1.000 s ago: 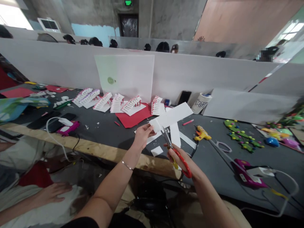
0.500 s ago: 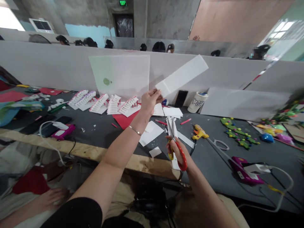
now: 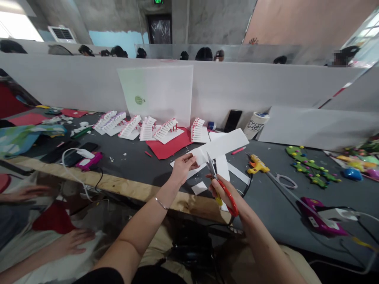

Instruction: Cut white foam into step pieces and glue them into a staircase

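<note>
Gripping scissors by their red and yellow handles, the right hand sits just below and right of the frame's centre, blades parted and pointing up to the left. A small white piece lies on the grey tabletop left of it, already separate. Just above that piece, the left hand pinches the lower left end of a long white strip, which slants up to the right across the middle. A line runs across the strip near the fingers; whether it is a crease or the edge of a second layer, I cannot tell. The blade tips reach that end, though whether they have bitten in is too fine to see. The strip is long and looks largely uncut, so this cut seems at its start at most.

Beneath it, more white strips lie loose, partly covered, and look as yet unassembled. Further back, from centre left to centre, a row of stepped white models with red tips appears built up, some standing beside or on a red sheet. Behind them, a pale board with a green print leans against the white partition.
</note>
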`<state>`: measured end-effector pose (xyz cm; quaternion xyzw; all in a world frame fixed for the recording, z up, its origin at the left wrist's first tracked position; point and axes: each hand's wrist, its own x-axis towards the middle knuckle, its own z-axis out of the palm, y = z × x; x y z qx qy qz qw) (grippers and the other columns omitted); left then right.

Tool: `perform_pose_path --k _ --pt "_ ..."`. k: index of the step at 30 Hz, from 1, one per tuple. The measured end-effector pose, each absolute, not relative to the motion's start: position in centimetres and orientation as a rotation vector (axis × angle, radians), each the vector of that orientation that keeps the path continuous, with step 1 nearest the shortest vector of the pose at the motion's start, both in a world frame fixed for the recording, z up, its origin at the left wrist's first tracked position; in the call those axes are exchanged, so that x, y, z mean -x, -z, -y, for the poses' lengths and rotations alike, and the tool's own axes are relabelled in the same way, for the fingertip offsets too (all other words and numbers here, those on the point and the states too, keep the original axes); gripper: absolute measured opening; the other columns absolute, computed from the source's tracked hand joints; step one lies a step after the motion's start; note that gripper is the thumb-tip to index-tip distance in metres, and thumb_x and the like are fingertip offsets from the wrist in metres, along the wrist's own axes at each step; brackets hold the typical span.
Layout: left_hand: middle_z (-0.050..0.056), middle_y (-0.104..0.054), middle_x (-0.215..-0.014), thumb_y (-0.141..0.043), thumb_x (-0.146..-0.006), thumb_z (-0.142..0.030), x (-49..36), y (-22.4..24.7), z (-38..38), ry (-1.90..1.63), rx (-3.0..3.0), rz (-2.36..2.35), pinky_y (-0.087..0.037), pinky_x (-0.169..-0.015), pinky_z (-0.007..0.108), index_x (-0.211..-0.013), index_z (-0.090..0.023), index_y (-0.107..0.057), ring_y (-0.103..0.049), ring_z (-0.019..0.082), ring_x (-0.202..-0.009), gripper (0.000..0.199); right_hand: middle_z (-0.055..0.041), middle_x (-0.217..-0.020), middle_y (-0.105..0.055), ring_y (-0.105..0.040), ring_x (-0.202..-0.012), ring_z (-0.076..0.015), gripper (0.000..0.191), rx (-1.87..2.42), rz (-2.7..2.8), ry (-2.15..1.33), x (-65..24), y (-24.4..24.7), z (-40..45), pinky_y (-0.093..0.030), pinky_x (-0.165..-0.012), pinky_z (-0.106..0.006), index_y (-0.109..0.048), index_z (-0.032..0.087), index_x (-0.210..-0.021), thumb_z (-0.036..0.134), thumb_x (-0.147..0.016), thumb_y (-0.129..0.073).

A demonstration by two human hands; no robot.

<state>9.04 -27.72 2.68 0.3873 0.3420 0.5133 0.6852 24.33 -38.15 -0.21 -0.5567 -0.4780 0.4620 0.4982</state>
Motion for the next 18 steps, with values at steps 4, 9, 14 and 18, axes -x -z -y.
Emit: perform_pose_path --k 4,9,14,18 --pt "0.007 -0.074 -0.079 -0.09 -0.054 -0.04 -8.7 -2.7 28.2 -1.142 -0.873 -0.76 -0.06 -0.073 0.032 -0.085 -0.011 -0.074 -0.069 0.016 -0.068 0.045 0.0008 -0.066 -0.064 -0.055 -0.053 -0.0136 0.051 1.321 1.206 -1.16 -24.2 0.1 38.3 -0.045 -0.05 -0.025 -0.07 0.022 -0.109 0.063 -0.079 -0.066" --pt "0.007 -0.074 -0.077 -0.09 -0.054 -0.04 -8.2 -2.7 28.2 -1.127 -0.898 -0.765 -0.059 -0.071 0.032 -0.084 -0.01 -0.074 -0.068 0.016 -0.067 0.045 -0.0007 -0.066 -0.065 -0.055 -0.053 -0.0145 0.057 1.301 1.218 -1.204 -24.1 -0.4 38.3 -0.045 -0.051 -0.027 -0.07 0.02 -0.105 0.069 -0.077 -0.064" --pt "0.009 -0.075 -0.082 -0.09 -0.055 -0.038 -7.8 -2.8 28.3 -1.097 -0.911 -0.773 -0.059 -0.069 0.031 -0.087 -0.01 -0.075 -0.068 0.016 -0.067 0.045 -0.0008 -0.068 -0.064 -0.055 -0.053 -0.0141 0.052 1.331 1.281 -1.163 -24.1 0.2 38.2 -0.044 -0.051 -0.026 -0.069 0.021 -0.105 0.067 -0.082 -0.06" --pt "0.01 -0.076 -0.085 -0.09 -0.055 -0.038 -7.9 -2.7 28.3 -1.101 -0.917 -0.769 -0.058 -0.068 0.029 -0.087 -0.009 -0.075 -0.068 0.016 -0.069 0.045 -0.0003 -0.07 -0.065 -0.057 -0.06 -0.0149 0.047 1.425 1.373 -1.021 -24.3 0.8 38.3 -0.045 -0.056 -0.026 -0.067 0.021 -0.112 0.06 -0.086 -0.059"
